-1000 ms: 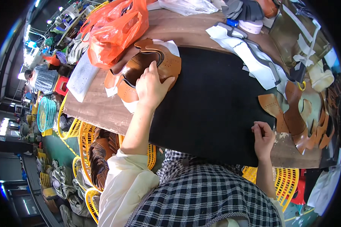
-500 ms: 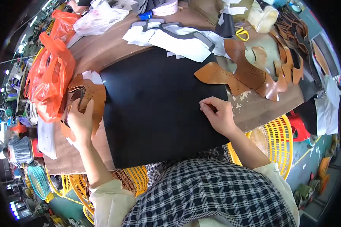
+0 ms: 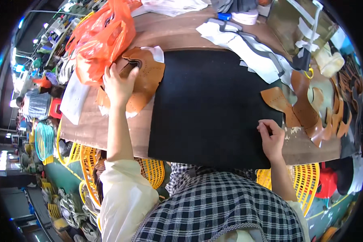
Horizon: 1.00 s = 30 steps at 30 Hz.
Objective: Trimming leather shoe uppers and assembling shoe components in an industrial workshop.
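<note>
A large black sheet (image 3: 213,109) lies flat on the brown table in front of me. Left of it is a pile of brown leather pieces (image 3: 148,76) with punched holes and curved edges. My left hand (image 3: 119,86) is over the pile's left side, thumb and fingers apart, its fingertips close to an orange plastic bag (image 3: 105,52). Whether it touches the leather is hard to see. By the sheet's right edge rests my right hand (image 3: 272,139), fingers curled against the thumb; anything inside is hidden. More brown leather pieces (image 3: 304,109) spread out to its right.
White and grey cut pieces (image 3: 246,50) lie beyond the sheet. Farther right are yellow-handled scissors (image 3: 309,74) and a whitish container (image 3: 330,60). A long white strip (image 3: 74,99) lies at the left. Yellow baskets (image 3: 151,171) stand below the table's front edge.
The view has swung to the left. My left hand has gone from gripping at the leather pile to spread fingers, farther out near the orange bag. The right hand stays curled by the sheet's right edge.
</note>
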Each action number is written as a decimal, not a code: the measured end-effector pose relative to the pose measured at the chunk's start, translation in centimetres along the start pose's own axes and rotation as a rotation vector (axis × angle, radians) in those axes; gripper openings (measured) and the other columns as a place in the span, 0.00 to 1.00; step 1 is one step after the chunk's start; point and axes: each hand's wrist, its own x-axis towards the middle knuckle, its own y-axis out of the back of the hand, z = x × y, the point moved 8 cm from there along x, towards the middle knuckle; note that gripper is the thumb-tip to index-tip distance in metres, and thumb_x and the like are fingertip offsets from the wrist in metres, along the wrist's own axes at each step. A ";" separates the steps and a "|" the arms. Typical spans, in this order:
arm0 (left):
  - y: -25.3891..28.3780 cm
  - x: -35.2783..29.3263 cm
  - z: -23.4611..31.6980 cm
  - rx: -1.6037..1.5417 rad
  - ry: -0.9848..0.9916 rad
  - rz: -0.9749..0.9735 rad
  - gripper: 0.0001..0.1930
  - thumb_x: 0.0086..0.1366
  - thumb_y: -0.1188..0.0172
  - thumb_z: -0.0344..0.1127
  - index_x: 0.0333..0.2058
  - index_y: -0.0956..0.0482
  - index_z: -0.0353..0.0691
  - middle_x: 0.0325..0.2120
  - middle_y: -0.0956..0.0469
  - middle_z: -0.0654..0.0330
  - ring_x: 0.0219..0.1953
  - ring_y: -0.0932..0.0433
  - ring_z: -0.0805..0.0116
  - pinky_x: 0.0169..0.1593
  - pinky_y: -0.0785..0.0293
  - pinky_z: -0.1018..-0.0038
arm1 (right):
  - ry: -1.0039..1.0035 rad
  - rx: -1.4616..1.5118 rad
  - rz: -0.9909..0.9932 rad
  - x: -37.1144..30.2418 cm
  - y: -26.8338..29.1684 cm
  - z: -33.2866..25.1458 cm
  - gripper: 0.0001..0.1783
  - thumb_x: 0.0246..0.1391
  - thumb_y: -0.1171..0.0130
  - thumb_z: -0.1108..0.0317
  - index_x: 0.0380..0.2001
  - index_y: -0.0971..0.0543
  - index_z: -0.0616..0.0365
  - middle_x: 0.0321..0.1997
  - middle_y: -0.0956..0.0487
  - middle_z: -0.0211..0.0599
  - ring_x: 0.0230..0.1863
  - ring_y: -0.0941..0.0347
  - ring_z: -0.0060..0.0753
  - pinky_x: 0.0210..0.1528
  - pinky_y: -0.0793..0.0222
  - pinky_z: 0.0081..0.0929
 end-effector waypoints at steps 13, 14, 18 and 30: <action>-2.6 0.1 -1.0 -0.562 0.025 -0.564 0.33 0.54 0.33 0.51 0.49 0.26 0.28 0.43 0.23 0.48 0.46 0.25 0.60 0.52 0.31 0.68 | 0.003 -0.050 -0.013 0.0 -0.3 -0.1 0.05 0.55 0.42 0.74 0.33 0.21 0.65 0.25 0.21 0.35 0.27 0.26 0.21 0.31 0.31 0.19; -2.4 0.0 -1.0 -0.516 0.003 -0.573 0.32 0.54 0.32 0.50 0.48 0.26 0.28 0.41 0.23 0.48 0.45 0.25 0.61 0.51 0.31 0.68 | 0.021 -0.060 -0.008 0.0 -0.3 -0.3 0.05 0.55 0.42 0.74 0.33 0.21 0.64 0.24 0.21 0.36 0.27 0.25 0.22 0.31 0.30 0.20; -1.1 0.1 1.9 -0.393 -0.374 -0.418 0.29 0.52 0.30 0.44 0.46 0.26 0.27 0.39 0.23 0.51 0.42 0.25 0.65 0.48 0.30 0.71 | -0.003 -0.160 -0.013 0.2 -0.1 -0.2 0.05 0.52 0.41 0.72 0.32 0.20 0.61 0.26 0.21 0.36 0.28 0.25 0.24 0.32 0.30 0.23; -1.8 -1.1 5.5 -0.608 -0.098 -0.473 0.18 0.56 0.38 0.24 0.46 0.26 0.27 0.37 0.23 0.60 0.38 0.26 0.74 0.44 0.29 0.77 | 0.207 -0.065 0.051 -0.1 1.0 -1.4 0.05 0.49 0.39 0.73 0.31 0.21 0.61 0.27 0.21 0.41 0.26 0.23 0.38 0.29 0.28 0.26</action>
